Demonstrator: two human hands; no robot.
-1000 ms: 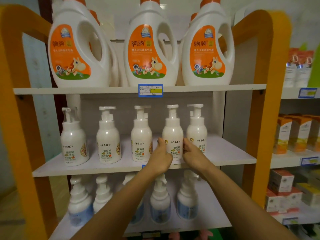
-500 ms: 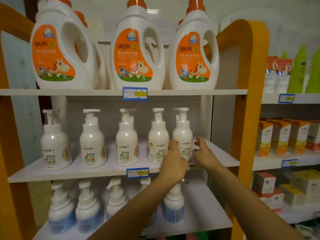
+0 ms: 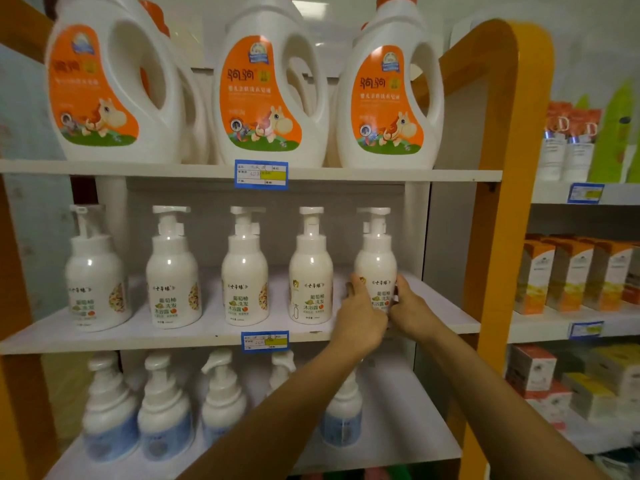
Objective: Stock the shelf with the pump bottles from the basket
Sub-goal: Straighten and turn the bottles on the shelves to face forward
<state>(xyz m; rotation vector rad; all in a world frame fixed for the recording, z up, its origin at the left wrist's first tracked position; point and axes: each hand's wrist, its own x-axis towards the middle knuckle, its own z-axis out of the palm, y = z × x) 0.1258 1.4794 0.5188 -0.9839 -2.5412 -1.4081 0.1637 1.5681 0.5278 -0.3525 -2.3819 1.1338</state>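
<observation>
Two bare forearms reaching up from the lower frame edge to the middle shelf (image 3: 194, 336). Left hand (image 3: 362, 318) cupped round the left flank of the rightmost pump bottle (image 3: 376, 268), fingers (image 3: 353, 289) curled and close together, pressed to the label. Right hand (image 3: 412, 308) on the opposite flank, thumb and fingers wrapped against the bottle wall; bottle clasped between both palms, upright, base at or on the shelf board, exact contact hidden by the hands.

Four further pump bottles (image 3: 244, 271) standing upright in a row to the left on the same board, evenly spaced, none touching. Nearest neighbour just beside the left hand's knuckles, a narrow gap only. Bare board to the right of the held bottle, up to the white side panel and the orange frame post (image 3: 502, 237). Blue price tag (image 3: 265, 341) on the front lip, left of the wrists.

Lower shelf: blue-labelled pump bottles (image 3: 162, 410), partly hidden by the forearms. Upper shelf: three large white jugs (image 3: 266, 88) with orange labels, close together, second price tag (image 3: 261, 174) below. Pump heads clear of the upper board's underside. Farther right, a neighbouring unit with orange cartons (image 3: 568, 275). Basket out of view.
</observation>
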